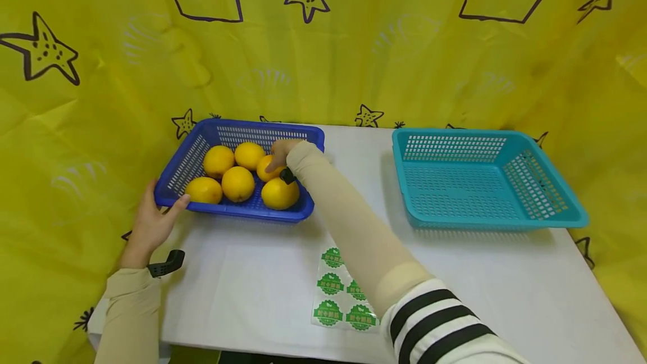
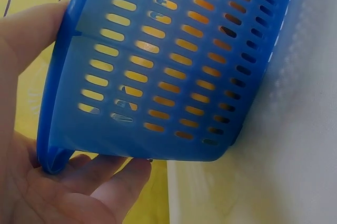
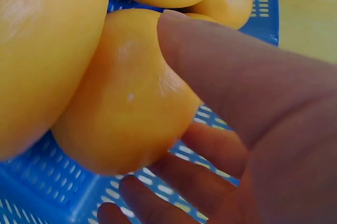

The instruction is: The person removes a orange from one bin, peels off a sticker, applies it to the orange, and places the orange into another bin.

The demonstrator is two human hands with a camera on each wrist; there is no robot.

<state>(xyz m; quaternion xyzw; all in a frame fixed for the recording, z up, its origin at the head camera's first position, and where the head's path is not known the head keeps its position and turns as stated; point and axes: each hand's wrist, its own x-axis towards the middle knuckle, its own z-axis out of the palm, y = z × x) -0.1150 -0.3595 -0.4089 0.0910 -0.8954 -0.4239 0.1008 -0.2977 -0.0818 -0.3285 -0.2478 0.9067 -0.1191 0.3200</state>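
On the tabletop [image 1: 242, 291], a sleeve [image 1: 364, 229] partly hides a sticker sheet [image 1: 329, 299]; beyond sit a teal basket [image 1: 455, 195] and a blue basket [image 1: 242, 211] clasped by the left hand [image 1: 153, 223], one orange [image 3: 126, 103] inside between thumb and curled fingers of the right hand [image 1: 282, 151].

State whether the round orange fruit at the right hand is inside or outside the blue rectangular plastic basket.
Inside: in the head view, the basket's walls surround the fruit, beneath the right hand.

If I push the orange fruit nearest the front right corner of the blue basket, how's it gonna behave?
The orange fruit looks nearly round, so it would probably roll. Its glossy skin may be slightly slippery. The blue basket has raised walls that should likely stop it soon.
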